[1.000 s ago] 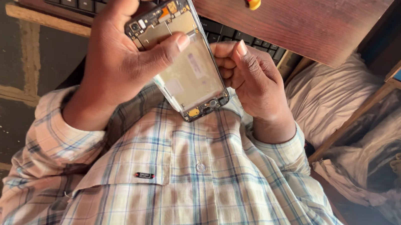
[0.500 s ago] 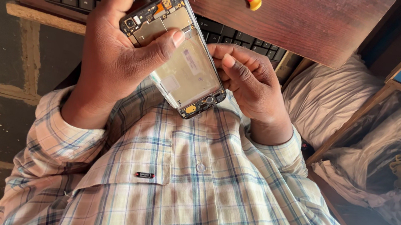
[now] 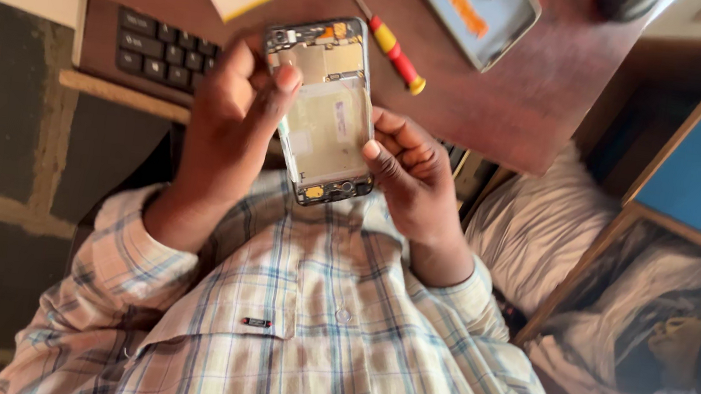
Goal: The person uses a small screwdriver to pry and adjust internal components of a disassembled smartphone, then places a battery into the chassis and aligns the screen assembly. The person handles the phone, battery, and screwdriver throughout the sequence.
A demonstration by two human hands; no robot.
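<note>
- A red-and-yellow screwdriver (image 3: 392, 49), a blue tray (image 3: 486, 14) and a keyboard (image 3: 160, 54) lie on the bench (image 3: 520, 102).
- Left hand (image 3: 230, 130) and right hand (image 3: 410, 173) are raised above the checked shirt (image 3: 308, 342), fingers (image 3: 286, 80) pinching the opened phone (image 3: 325, 110) between them.

Left hand (image 3: 231, 126) raised, fingers curled, thumb tip pointing to one o'clock; right hand (image 3: 415, 174) beside it, thumb pressing toward nine o'clock.

A small white label (image 3: 339, 120) inside the opened phone (image 3: 325, 115).
</note>
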